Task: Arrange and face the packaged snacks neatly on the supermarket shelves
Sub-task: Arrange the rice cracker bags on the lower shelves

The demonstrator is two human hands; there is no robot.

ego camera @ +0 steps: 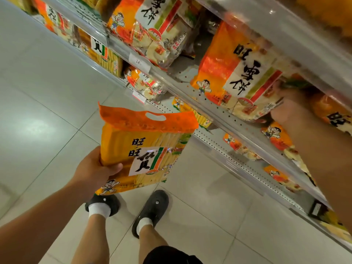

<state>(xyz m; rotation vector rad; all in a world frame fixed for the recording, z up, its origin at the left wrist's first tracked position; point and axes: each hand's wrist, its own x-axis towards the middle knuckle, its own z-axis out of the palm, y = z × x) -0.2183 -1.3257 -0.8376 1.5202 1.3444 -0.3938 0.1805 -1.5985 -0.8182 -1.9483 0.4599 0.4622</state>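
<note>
Head view. The step in hand appears to be facing stock on the middle shelf (192,96) while a second pack waits to be placed.

The left hand (93,168) grips a yellow cracker pack (144,149) by its lower left edge. The thumb lies across the front film and the fingers are curled behind it. This pack hangs clear of the shelving, out over the floor tiles (47,92) and above the person's dark slippers (152,210). Its orange handle strip points up toward the shelf edge.

The right hand (285,109) reaches into the shelf bay and is at the lower right edge of an orange-and-white rice cracker pack (238,73). That pack stands on the perforated deck, tilted, with its printed face outward. The fingers pass behind the pack and under the shelf rail above; whether they pinch the film or only press against it cannot be told.

More packs of the same orange-and-white print (158,29) stand farther along the same shelf, with a bare gap of deck between them and the handled pack. A price tag (139,61) sits on the shelf rail below that group.

Judgement on the next move: the tilted pack needs to be squared up and drawn flush to the rail. The yellow pack matches the yellow stock (106,52) at the far left, so it probably belongs there, not in this bay.
</note>
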